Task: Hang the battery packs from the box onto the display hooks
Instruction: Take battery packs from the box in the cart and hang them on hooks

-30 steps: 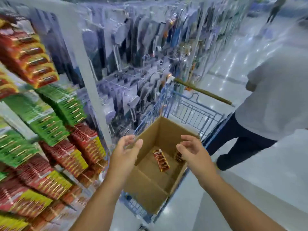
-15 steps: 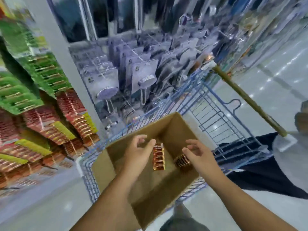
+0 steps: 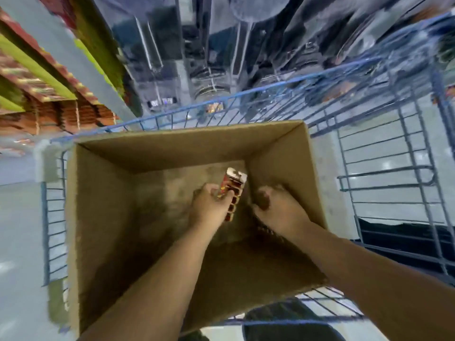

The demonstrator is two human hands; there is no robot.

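Since the left hand [image 3: 209,205] already grips a stiff, lightish battery pack [image 3: 232,193] by its edge, the right hand [image 3: 275,207] looks curled, maybe on another, too blurry to tell.

Retail aisle, viewed steeply downward; frame is motion-blurred throughout. Floor [image 3: 19,217] is pale grey, glossy, with small bright reflections of overhead lighting at the right. A blue wire shopping cart [image 3: 384,153] occupies the centre and right, its top rail running diagonally across the upper middle. Behind the cart stands a display rack [image 3: 221,45] of hanging carded goods in silvery-blue packaging; individual items cannot be identified. A pale grey upright post [image 3: 81,70] separates this rack from a left-hand section [image 3: 44,94] stocked with red-orange and lime-green packs in tiers. A dark shape [image 3: 394,232] lies beyond the cart's right side, unidentifiable.
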